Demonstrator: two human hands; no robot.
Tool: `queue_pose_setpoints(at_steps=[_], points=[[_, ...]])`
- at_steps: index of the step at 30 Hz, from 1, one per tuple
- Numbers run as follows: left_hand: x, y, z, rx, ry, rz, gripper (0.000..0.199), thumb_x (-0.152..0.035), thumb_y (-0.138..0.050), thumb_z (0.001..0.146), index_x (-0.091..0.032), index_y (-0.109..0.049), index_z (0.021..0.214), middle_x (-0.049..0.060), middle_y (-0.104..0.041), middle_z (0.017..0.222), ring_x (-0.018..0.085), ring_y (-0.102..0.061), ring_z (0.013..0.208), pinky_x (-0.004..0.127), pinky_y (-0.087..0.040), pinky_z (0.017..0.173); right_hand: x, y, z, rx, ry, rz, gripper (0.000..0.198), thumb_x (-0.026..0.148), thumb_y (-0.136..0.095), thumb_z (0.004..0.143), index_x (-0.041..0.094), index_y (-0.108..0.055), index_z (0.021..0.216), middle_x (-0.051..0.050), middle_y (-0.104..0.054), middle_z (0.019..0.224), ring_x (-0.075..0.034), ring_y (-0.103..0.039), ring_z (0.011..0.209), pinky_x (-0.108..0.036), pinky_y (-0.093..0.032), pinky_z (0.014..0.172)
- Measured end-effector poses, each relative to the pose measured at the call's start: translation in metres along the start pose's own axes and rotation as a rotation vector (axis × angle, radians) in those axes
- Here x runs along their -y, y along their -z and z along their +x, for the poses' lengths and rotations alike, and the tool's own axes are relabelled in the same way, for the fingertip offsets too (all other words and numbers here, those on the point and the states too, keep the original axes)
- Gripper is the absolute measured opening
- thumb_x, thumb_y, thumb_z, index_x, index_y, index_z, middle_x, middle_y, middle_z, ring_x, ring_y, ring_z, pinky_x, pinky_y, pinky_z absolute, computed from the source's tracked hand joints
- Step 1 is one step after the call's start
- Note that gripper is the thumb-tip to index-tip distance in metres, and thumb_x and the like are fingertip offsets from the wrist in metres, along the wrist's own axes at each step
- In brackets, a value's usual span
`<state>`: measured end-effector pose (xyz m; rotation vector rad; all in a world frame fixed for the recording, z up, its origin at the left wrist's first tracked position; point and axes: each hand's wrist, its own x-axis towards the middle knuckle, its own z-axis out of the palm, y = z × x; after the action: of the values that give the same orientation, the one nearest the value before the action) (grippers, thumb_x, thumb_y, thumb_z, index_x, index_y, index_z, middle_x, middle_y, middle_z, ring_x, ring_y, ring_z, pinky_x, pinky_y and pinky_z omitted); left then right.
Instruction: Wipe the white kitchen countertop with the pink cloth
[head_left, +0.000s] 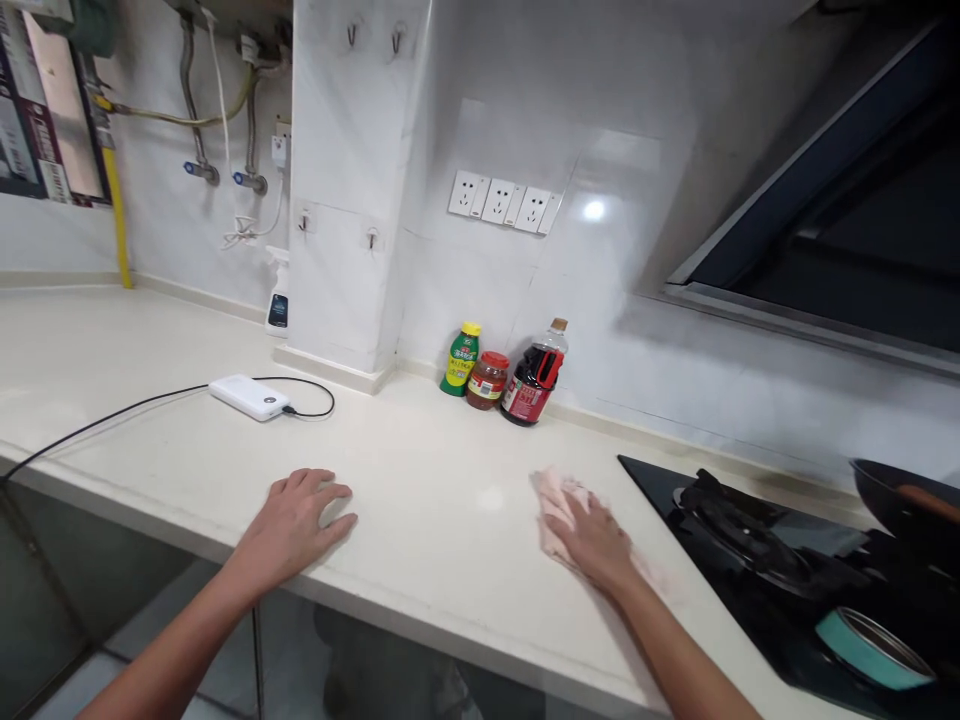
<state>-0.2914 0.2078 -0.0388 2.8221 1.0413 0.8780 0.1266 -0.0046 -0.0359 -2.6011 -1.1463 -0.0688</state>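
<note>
The left hand (301, 527), palm-down at eight o'clock, points toward one; the right hand (592, 540), palm-down at five, toward eleven.

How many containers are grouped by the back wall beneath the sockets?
3: the green bottle on the left, the red-lidded jar in the middle, and the dark bottle on the right, nearest the cloth. No others show behind them.
</note>
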Motion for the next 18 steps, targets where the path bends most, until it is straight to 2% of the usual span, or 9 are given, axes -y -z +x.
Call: queue_pose_setpoints(at_steps=[3,6,10,12,15,18], points=[[0.002,-0.001,0.000,0.002,0.008,-0.007,0.038,-0.050,-0.053,0.091,-0.025,-0.071,0.112,0.012,-0.066,0.126,0.034,-0.056,0.122,0.051,-0.044,0.098,0.026,-0.008,-0.034,0.055,0.153,0.012,0.048,0.047,-0.062,0.095,0.021,-0.053,0.134,-0.011,-0.049,0.142,-0.029,-0.051,0.126,-0.056,-0.045,0.105],[0.006,-0.002,0.000,0.023,0.017,-0.021,0.040,-0.053,-0.052,0.091,-0.025,-0.071,0.114,0.011,-0.066,0.127,0.034,-0.055,0.124,0.050,-0.043,0.099,0.039,-0.008,-0.072,0.100,0.291,0.027,0.051,0.049,-0.062,0.094,0.022,-0.052,0.137,-0.011,-0.045,0.147,-0.031,-0.047,0.131,-0.059,-0.040,0.109],[0.010,-0.003,0.000,0.024,0.034,-0.034,0.040,-0.055,-0.052,0.090,-0.028,-0.072,0.112,0.008,-0.066,0.128,0.033,-0.056,0.123,0.047,-0.044,0.098,0.028,0.002,-0.115,0.158,0.446,0.058,0.056,0.057,-0.047,0.099,0.026,-0.048,0.145,-0.008,-0.029,0.162,-0.028,-0.026,0.148,-0.051,-0.026,0.121],[0.011,-0.004,0.000,0.026,0.033,-0.029,0.040,-0.055,-0.053,0.090,-0.028,-0.071,0.112,0.008,-0.065,0.129,0.033,-0.055,0.124,0.046,-0.043,0.099,0.007,0.003,-0.126,0.186,0.466,0.039,0.059,0.062,-0.034,0.100,0.030,-0.045,0.148,-0.002,-0.024,0.164,-0.024,-0.017,0.152,-0.050,-0.020,0.124],[0.011,-0.005,0.000,0.034,0.024,-0.013,0.040,-0.055,-0.052,0.091,-0.028,-0.071,0.114,0.009,-0.065,0.129,0.032,-0.055,0.125,0.046,-0.043,0.099,-0.047,-0.001,-0.125,0.190,0.365,-0.053,0.063,0.069,-0.025,0.098,0.038,-0.039,0.151,0.005,-0.022,0.163,-0.027,-0.016,0.152,-0.063,-0.016,0.121],[0.012,-0.004,0.000,0.047,0.022,-0.002,0.041,-0.056,-0.050,0.092,-0.028,-0.070,0.114,0.009,-0.065,0.130,0.032,-0.055,0.125,0.046,-0.043,0.098,-0.117,-0.008,-0.114,0.113,0.239,-0.134,0.065,0.073,-0.029,0.094,0.043,-0.032,0.152,0.005,-0.019,0.163,-0.031,-0.026,0.149,-0.065,-0.032,0.113]])
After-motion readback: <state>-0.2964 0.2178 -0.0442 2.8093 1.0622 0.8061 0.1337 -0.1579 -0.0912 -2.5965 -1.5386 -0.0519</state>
